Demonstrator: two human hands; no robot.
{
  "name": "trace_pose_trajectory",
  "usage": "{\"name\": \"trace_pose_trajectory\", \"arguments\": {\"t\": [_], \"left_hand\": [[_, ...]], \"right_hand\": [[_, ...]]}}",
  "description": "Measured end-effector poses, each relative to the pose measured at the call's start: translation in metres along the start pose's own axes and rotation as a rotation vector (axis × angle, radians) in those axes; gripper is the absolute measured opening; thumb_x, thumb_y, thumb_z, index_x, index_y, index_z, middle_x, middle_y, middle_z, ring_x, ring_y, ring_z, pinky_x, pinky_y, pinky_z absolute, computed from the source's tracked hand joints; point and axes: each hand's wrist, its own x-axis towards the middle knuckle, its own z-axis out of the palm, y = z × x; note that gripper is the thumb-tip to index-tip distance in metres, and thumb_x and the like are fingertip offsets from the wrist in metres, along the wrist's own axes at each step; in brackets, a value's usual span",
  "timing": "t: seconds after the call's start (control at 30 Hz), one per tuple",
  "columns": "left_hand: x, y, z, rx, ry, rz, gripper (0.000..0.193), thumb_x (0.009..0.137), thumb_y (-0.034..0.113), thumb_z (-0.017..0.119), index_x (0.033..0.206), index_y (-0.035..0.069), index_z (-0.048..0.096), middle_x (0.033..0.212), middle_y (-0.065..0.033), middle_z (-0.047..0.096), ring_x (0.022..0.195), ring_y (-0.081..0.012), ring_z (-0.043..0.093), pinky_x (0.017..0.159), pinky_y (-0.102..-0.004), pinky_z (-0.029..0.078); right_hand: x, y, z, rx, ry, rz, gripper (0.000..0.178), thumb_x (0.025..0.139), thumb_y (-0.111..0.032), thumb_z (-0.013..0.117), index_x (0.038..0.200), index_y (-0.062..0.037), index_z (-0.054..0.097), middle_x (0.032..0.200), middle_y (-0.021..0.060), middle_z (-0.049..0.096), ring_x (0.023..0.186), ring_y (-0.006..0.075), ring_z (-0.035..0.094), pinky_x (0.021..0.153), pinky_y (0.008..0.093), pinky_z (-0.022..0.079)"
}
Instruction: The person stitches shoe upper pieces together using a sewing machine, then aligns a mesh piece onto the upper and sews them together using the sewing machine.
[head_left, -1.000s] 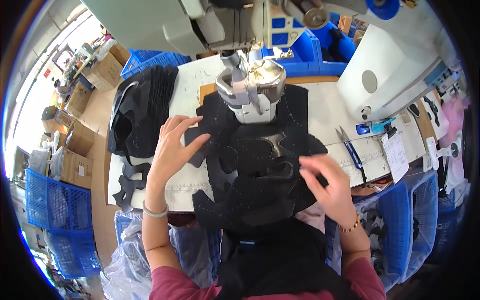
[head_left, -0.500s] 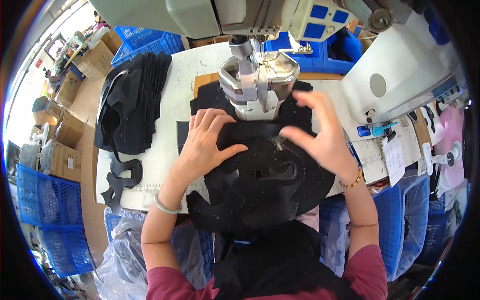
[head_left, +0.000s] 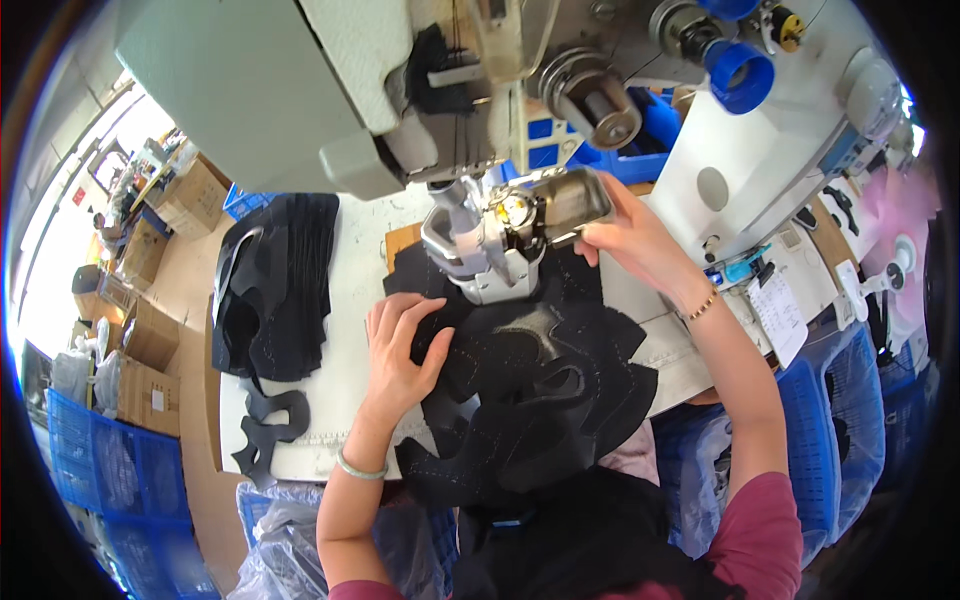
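Note:
In front of me stands a sewing machine (head_left: pixel 250 90). Its silver metal cover (head_left: pixel 578 203) is swung out to the right, and the round shiny mechanism (head_left: pixel 515 212) behind it shows. My right hand (head_left: pixel 645 245) grips that cover at its right edge, thumb below and fingers partly hidden behind. Black fabric pieces (head_left: pixel 540 440) with stitched lines and cut-out shapes lie layered under the machine head and down to my lap. My left hand (head_left: pixel 398 350) rests on their left edge, thumb and fingers apart, holding nothing.
Left on the white table (head_left: pixel 365 230) lies a thick stack of black pieces (head_left: pixel 275 290), with a curvy black strip (head_left: pixel 265 430) below it. Blue crates (head_left: pixel 120 430) and cardboard boxes (head_left: pixel 150 385) stand at far left. A paper sheet (head_left: pixel 780 315) lies at right, above plastic-lined blue baskets (head_left: pixel 820 430).
My right hand has moved up from above the fabric to the metal cover, which has swung from closed to open. My left hand stays on the fabric. The whole view has shifted.

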Motion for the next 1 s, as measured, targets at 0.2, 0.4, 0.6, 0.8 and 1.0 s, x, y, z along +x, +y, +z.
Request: {"name": "trace_pose_trajectory", "arguments": {"t": [0.2,0.4,0.6,0.8,1.0], "left_hand": [[0.011,0.008,0.011,-0.099,0.104,0.019,0.023,0.073,0.0,0.064,0.096,0.004,0.062,0.096,-0.0122,0.058,0.093,-0.0296,0.054,0.083,-0.038,0.043],[-0.007,0.022,-0.012,0.043,0.185,0.064,0.015,0.078,-0.01,0.051,0.089,-0.002,0.056,0.088,-0.0153,0.057,0.085,-0.0315,0.054,0.079,-0.04,0.042],[-0.003,0.02,-0.001,0.0,0.177,0.142,0.015,0.076,-0.01,0.051,0.088,-0.003,0.056,0.085,-0.0157,0.056,0.082,-0.0326,0.054,0.075,-0.041,0.042],[-0.008,0.015,-0.005,-0.002,0.174,0.097,0.013,0.078,-0.011,0.049,0.087,-0.002,0.055,0.083,-0.0156,0.056,0.08,-0.0296,0.053,0.073,-0.037,0.043],[-0.002,0.014,-0.003,-0.004,0.242,0.147,0.015,0.076,-0.011,0.054,0.086,0.0,0.059,0.08,-0.0122,0.06,0.073,-0.029,0.056,0.068,-0.0377,0.045]], "right_hand": [[-0.088,-0.035,-0.033,-0.544,0.328,0.192,0.026,0.085,-0.012,0.064,0.108,-0.0007,0.059,0.087,0.003,0.063,0.064,0.0052,0.057,0.051,0.0193,0.044],[-0.124,-0.123,-0.016,-1.132,0.867,-0.586,0.01,0.083,-0.004,0.063,0.092,-0.0027,0.065,0.075,0.0023,0.061,0.057,0.0045,0.05,0.046,0.0205,0.035],[-0.104,-0.226,-0.068,-1.539,1.193,-1.101,0.012,0.087,-0.006,0.058,0.097,-0.003,0.064,0.083,0.0064,0.055,0.06,0.0097,0.05,0.054,0.0248,0.041],[-0.058,-0.297,-0.09,-2.178,1.014,-0.799,0.021,0.094,-0.012,0.046,0.106,-0.0062,0.062,0.101,0.0042,0.056,0.08,0.0107,0.055,0.077,0.0263,0.046],[-0.03,-0.331,-0.098,-2.183,0.937,-0.115,0.021,0.079,-0.021,0.06,0.085,-0.0028,0.066,0.091,0.0123,0.058,0.09,0.0269,0.056,0.08,0.0364,0.046]]}}
